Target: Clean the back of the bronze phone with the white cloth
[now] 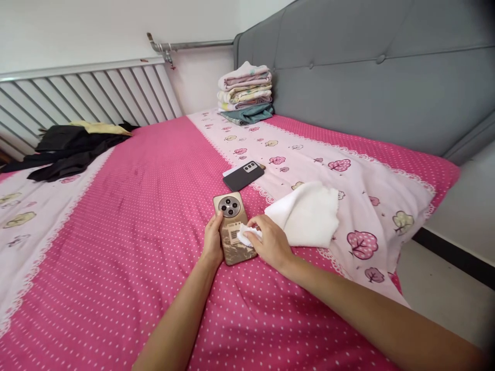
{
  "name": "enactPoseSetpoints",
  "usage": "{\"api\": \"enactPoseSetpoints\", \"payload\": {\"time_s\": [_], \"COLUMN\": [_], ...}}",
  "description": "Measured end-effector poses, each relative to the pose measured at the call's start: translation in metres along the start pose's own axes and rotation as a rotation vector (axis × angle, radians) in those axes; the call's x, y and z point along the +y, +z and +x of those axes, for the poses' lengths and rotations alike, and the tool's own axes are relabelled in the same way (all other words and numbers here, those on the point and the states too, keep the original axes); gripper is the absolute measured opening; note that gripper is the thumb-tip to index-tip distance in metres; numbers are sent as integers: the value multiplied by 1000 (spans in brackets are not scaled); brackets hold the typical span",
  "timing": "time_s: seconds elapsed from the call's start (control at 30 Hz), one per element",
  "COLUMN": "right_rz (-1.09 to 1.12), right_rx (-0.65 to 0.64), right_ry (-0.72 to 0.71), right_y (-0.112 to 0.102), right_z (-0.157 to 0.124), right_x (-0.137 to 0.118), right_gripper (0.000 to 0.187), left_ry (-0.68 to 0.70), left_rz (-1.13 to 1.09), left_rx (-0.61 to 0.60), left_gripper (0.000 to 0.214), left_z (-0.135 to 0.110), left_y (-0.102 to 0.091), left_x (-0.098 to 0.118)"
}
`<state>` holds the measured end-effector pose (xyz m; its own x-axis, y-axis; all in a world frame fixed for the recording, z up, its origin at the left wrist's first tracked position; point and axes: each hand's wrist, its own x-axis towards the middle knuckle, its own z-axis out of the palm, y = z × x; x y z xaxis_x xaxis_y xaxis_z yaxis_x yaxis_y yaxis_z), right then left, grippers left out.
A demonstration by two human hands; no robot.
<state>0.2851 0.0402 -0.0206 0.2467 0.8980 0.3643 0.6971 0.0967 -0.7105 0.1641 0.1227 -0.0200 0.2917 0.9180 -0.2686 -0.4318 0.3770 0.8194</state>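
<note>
Across most of the frame, a creased pink sheet [154,206] with small white dots and pale bands of printed trees, trimmed in a lace pattern. At the center of the frame, over the sheet, a gold phone [229,251], back up, round camera ring toward the top. Gripped at its left edge by the left hand [213,239], thumb along the edge beside the ring; cannot tell the curl of the hidden fingers. Over the label [233,232] on its back, a small white wad [248,237], pinched tightly between thumb and bent fingers of the right hand [270,241]. Just above, a dark phone [242,178], camera side up; right of center, a loosely spread white cloth [309,216]. At upper center, a folded stack [245,93] close against the gray padded headboard [359,87], broad across the upper right. At far left, dark clothes [77,147] in a heap with a pale yellow piece [100,127], below the white radiator [88,98]. Above, a white wall [116,26] and a metal pipe [201,45]. At the right edge, pale floor [441,278] and a dark baseboard [456,257].
</note>
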Motion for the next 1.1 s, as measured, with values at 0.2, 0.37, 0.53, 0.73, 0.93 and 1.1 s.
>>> {"api": "enactPoseSetpoints", "payload": {"time_s": [0.2,0.37,0.53,0.73,0.93,1.1], "right_rz": [71,91,84,21,15,-13], "right_rx": [10,117,185,-7,-34,-66], "right_ry": [96,12,-30,-161,-281,-359], "right_y": [1,2,2,-6,-8,-6], "right_z": [-1,-1,0,-6,-7,-7], "right_x": [3,10,14,1,0,5], "right_gripper": [12,11,9,13,27,14], "left_ry": [-137,-336,-457,-468,-355,-332], "left_rz": [-78,-120,-165,-224,-282,-291], "left_rx": [-119,-313,-374,-294,-242,-215], "left_gripper": [37,44,48,53,61,64], "left_z": [-8,-19,-22,-15,-12,-12], "left_y": [0,4,6,2,-1,0], "left_x": [0,1,2,2,3,5]}}
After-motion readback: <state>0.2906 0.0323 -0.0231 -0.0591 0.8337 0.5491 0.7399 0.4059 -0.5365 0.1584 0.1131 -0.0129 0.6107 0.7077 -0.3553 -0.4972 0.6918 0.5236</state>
